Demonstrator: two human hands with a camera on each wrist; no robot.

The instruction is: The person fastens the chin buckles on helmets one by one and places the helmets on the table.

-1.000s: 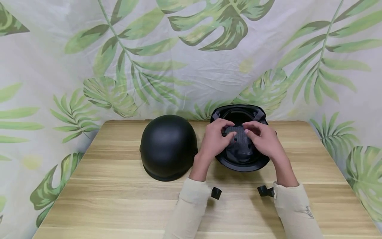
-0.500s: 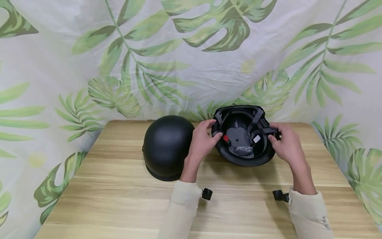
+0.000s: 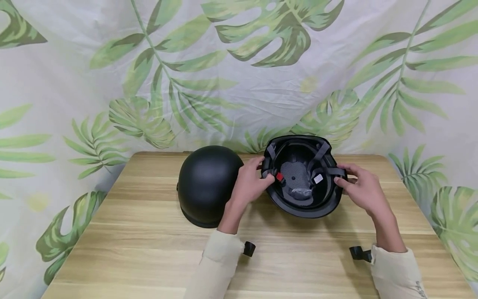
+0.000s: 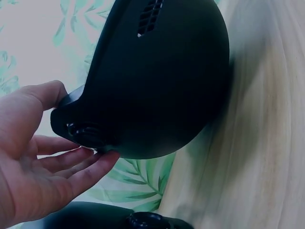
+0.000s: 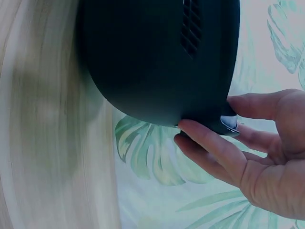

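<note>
A black helmet (image 3: 304, 209) lies upside down at the back right of the table, its inside facing up. Grey straps, a red buckle (image 3: 279, 177), a white label (image 3: 318, 179) and a meshed grey pad (image 3: 295, 172) show inside it. My left hand (image 3: 249, 182) grips the helmet's left rim, thumb on the inner edge and fingers outside. On the opposite side my right hand (image 3: 361, 187) grips the right rim the same way. Both wrist views show the smooth outer shell (image 4: 162, 81) with a slotted vent (image 5: 191, 26).
A second black helmet (image 3: 209, 187) sits dome up on the wooden table (image 3: 149, 249), just left of my left forearm. A leaf-patterned cloth (image 3: 239, 83) hangs right behind the table's back edge. A black wrist mount (image 3: 249, 248) shows at my left cuff.
Both hands have left the helmet's inside and moved apart to its left and right rims. The straps and red buckle have come into view. The helmet has since shifted slightly toward me.
</note>
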